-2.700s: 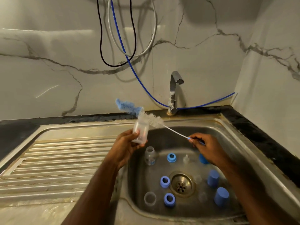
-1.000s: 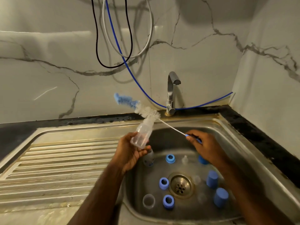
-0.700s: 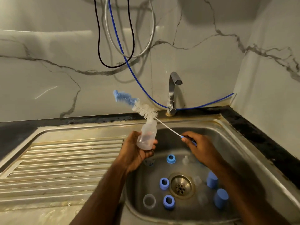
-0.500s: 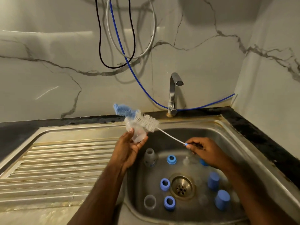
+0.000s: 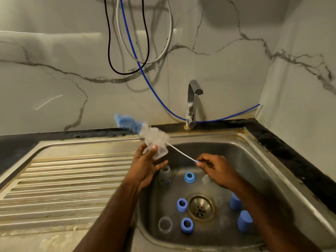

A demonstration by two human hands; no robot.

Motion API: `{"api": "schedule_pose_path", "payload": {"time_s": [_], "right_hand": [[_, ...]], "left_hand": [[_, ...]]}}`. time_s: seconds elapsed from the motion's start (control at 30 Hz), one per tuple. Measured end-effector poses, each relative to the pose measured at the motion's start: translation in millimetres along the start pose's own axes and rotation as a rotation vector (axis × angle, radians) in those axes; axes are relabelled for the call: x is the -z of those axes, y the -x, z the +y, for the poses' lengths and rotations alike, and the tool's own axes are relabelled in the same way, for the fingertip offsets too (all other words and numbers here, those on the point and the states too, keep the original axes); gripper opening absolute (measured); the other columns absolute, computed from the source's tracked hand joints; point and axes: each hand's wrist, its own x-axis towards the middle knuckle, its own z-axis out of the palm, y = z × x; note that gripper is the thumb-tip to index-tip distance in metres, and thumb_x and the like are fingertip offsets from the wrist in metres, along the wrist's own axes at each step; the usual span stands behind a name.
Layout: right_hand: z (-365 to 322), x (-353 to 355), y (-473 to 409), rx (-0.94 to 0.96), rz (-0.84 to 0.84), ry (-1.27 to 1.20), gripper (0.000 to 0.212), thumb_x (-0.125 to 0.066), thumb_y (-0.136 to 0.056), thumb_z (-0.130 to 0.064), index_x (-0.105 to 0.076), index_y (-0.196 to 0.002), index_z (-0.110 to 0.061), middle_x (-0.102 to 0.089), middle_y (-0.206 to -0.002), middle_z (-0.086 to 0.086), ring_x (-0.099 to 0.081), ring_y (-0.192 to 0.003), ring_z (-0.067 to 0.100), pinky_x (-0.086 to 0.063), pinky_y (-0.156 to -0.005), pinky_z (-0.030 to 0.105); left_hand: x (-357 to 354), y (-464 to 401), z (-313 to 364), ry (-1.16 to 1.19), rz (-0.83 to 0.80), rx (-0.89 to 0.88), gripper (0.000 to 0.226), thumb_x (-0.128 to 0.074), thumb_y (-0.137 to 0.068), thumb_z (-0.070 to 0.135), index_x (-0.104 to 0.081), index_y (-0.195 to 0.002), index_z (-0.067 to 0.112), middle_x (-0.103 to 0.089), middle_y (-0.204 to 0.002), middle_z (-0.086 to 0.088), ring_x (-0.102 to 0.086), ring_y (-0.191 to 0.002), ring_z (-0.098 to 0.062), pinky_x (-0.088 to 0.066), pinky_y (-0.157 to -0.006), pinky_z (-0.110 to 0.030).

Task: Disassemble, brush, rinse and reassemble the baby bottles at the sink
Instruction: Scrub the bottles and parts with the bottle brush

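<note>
Nearest, low in the steel sink basin [image 5: 258,160], the parts lie taken apart: a clear bottle body [image 5: 165,224] standing mouth-up at the near left, three blue screw rings [image 5: 187,225] around the round drain strainer [image 5: 201,207], two blue caps [image 5: 244,221] on the right, and faint translucent teats between them. Disassembly looks done; brushing seems under way, and rinsing and reassembly are still left, as no water runs from the chrome tap [image 5: 192,102].

Farther in, another clear bottle [image 5: 165,176] stands by the far left wall of the basin. Above the basin's left rim, the left hand [image 5: 145,166] pinches a small clear bottle [image 5: 157,150], its grip curled round it. The right hand [image 5: 216,168] pinches the thin white wire handle of the bottle brush [image 5: 154,135]; white bristles touch the bottle and a blue sponge tip pokes out beyond.

The ribbed steel drainboard [image 5: 63,179] spreads left. Beyond, the dark stone surface [image 5: 291,151] meets veined marble wall, where hoses hang.
</note>
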Motion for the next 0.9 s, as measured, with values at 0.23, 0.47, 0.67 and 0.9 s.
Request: {"api": "schedule_pose_path", "payload": {"time_s": [0.23,0.47,0.67,0.9], "right_hand": [[4.9,22.9,9.9,-0.183,-0.195,-0.215,0.011,-0.062,-0.098,-0.018,-0.072,-0.096,-0.016,-0.06,-0.063,-0.001,-0.052,-0.049,-0.002,-0.039,-0.048,0.011],[-7.1,8.8,4.2,-0.084,-0.079,-0.124,0.009,-0.063,-0.097,-0.021,-0.071,-0.097,-0.021,-0.07,-0.081,-0.003,-0.063,-0.07,0.003,-0.052,-0.064,0.018],[-9.7,15.5,9.4,-0.158,-0.194,-0.288,0.009,-0.063,-0.098,-0.022,-0.07,-0.098,-0.018,-0.06,-0.062,-0.001,-0.045,-0.045,0.006,-0.036,-0.042,0.019],[-11.3,17.2,11.5,-0.193,-0.241,-0.363,0.012,-0.061,-0.099,-0.025,-0.069,-0.099,-0.017,-0.056,-0.063,0.003,-0.037,-0.045,0.013,-0.031,-0.04,0.022]], "left_hand": [[9.7,-4.0,10.0,0.045,0.019,-0.065,0.056,-0.066,-0.083,0.023,-0.054,-0.138,0.018,-0.068,-0.13,-0.011,-0.066,-0.118,-0.03,-0.052,-0.098,-0.059],[-5.4,2.7,1.7,0.202,-0.054,0.084,0.059,-0.061,-0.087,0.02,-0.047,-0.143,0.014,-0.059,-0.137,-0.022,-0.061,-0.122,-0.043,-0.05,-0.103,-0.054],[-0.7,0.9,7.7,0.166,0.027,0.035,0.059,-0.071,-0.082,0.03,-0.054,-0.136,0.013,-0.062,-0.135,-0.018,-0.061,-0.123,-0.037,-0.054,-0.098,-0.05],[14.6,-1.8,19.2,-0.027,0.09,0.005,0.047,-0.072,-0.084,0.03,-0.059,-0.126,0.012,-0.068,-0.126,-0.015,-0.067,-0.114,-0.032,-0.057,-0.088,-0.043]]}}
